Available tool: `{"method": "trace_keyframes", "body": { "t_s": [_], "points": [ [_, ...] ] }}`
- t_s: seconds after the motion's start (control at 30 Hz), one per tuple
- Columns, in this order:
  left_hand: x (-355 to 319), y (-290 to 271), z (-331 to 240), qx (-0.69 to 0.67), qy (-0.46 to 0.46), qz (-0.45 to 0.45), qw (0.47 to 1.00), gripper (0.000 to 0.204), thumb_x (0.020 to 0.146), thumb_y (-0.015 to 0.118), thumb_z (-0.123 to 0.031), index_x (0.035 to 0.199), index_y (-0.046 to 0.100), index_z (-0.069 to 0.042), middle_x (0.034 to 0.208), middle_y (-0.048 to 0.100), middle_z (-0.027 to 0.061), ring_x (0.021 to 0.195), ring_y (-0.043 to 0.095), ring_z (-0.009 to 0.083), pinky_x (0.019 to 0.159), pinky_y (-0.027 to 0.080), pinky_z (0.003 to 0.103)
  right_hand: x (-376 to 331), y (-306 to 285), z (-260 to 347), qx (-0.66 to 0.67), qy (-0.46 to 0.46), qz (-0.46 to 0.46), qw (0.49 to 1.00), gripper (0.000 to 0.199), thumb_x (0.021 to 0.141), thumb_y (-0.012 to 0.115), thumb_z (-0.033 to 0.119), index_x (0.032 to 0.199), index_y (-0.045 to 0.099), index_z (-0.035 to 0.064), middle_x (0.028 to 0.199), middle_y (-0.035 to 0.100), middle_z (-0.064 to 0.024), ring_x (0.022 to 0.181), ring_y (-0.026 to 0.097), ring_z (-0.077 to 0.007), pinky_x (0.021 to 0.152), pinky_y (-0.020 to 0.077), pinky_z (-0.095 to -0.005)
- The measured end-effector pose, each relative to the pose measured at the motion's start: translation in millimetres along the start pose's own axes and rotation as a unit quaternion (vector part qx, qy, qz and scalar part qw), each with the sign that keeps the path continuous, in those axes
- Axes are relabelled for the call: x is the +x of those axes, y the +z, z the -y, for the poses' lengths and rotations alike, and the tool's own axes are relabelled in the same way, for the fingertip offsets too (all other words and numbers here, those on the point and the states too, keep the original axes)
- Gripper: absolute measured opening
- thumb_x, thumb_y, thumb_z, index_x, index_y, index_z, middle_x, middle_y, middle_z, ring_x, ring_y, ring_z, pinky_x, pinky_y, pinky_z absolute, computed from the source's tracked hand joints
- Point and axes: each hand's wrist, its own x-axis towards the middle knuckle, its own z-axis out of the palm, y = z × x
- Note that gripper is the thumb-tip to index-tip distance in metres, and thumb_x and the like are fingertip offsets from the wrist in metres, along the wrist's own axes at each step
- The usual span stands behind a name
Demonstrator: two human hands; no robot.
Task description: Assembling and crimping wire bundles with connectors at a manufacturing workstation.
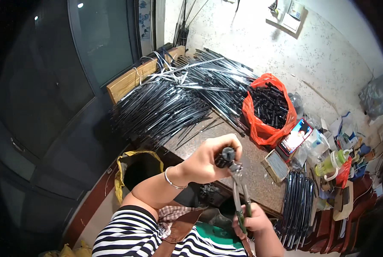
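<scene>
My left hand (203, 159), with a bracelet at its wrist, is closed around short black cylindrical pieces (224, 159) held over the table's front edge. One round black end points up between the thumb and fingers. My right hand (257, 219) grips the handles of a pair of pliers (238, 192), metal at the head with green grips. The pliers' head meets the black pieces beside my left fingers; whether the jaws bite on one I cannot tell. Farther back, an orange-red plastic bag (252, 125) holds many more short black pieces (272, 105).
Long thin black rods (165, 107) cover the far left of the speckled table (260, 175). A phone (295, 136), a small box (275, 166) and a green bottle (332, 162) are to the right, with bundled rods (298, 205) nearer. A yellow-rimmed bag (119, 171) stands below left.
</scene>
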Motion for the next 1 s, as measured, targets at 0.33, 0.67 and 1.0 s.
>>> {"method": "trace_keyframes", "body": {
  "t_s": [0.33,0.67,1.0],
  "points": [
    [0.0,-7.5,-0.8,-0.043,-0.023,-0.042,0.998,0.024,0.055,0.052,0.005,0.077,0.044,-0.002,0.069,0.043,0.0013,0.061,0.04,0.0069,0.057,0.034,0.019,-11.0,11.2,17.5,-0.381,-0.08,-0.156,0.908,0.023,0.065,0.05,0.008,0.085,0.047,-0.0027,0.056,0.051,-0.0085,0.049,0.05,-0.0157,0.044,0.0393,-0.0245],
    [7.8,-12.2,-8.3,0.1,-0.017,0.038,0.994,0.031,0.053,0.064,-0.007,0.076,0.044,-0.002,0.066,0.042,0.0013,0.059,0.038,0.0071,0.054,0.033,0.019,12.4,-4.4,14.9,-0.695,-0.39,-0.414,0.439,0.043,0.055,0.054,0.0,0.095,0.039,-0.0005,0.078,0.047,-0.0159,0.064,0.048,-0.0269,0.059,0.0402,-0.0329],
    [11.4,1.9,-7.0,0.123,-0.021,-0.043,0.991,0.032,0.054,0.07,-0.019,0.062,0.042,-0.005,0.054,0.038,-0.003,0.048,0.033,0.0024,0.042,0.027,0.016,6.8,25.7,20.9,-0.075,-0.071,-0.082,0.991,0.043,0.075,0.044,0.014,0.113,0.028,-0.001,0.07,0.05,-0.0119,0.06,0.05,-0.0185,0.052,0.0404,-0.0244]
  ]
}}
